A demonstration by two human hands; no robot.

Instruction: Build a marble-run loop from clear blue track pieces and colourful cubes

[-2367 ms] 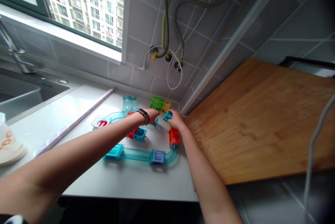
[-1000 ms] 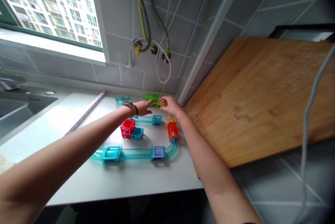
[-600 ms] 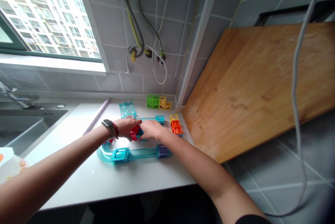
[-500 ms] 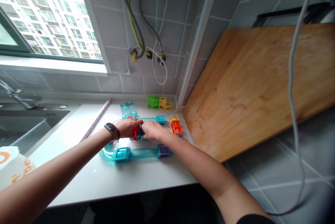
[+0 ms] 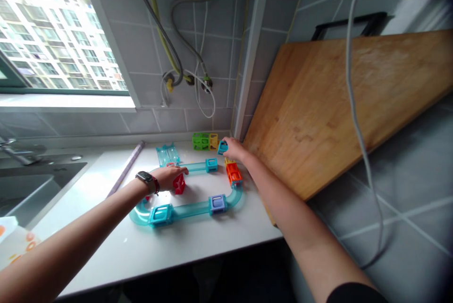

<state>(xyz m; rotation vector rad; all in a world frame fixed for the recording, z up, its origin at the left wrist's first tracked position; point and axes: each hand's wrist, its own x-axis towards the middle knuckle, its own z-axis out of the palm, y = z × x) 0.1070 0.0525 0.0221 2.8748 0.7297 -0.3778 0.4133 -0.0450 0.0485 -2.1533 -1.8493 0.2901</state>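
Observation:
A small blue open-sided toy block (image 5: 222, 147) is pinched in my right hand (image 5: 233, 148), above the back right part of the counter. My left hand (image 5: 170, 177), with a watch on its wrist, is closed over a red toy block (image 5: 179, 184); part of the block is hidden by the fingers. Around them lies a loop of clear teal track (image 5: 191, 210) with a curved piece at each front corner. On it sit a purple block (image 5: 217, 204), a teal block (image 5: 161, 214) and another teal block (image 5: 211, 165). Orange blocks (image 5: 234, 174) stand at the right side.
Green blocks (image 5: 201, 141) and a yellow one (image 5: 213, 141) stand by the back wall, near a clear teal piece (image 5: 167, 154). A long thin tube (image 5: 125, 169) lies at left beside the sink (image 5: 67, 171). A large wooden board (image 5: 336, 105) leans at right.
My right hand has moved away from my left, rightward and back, carrying the blue block off from the red block. My left hand has stayed at the red block. The view has shifted right.

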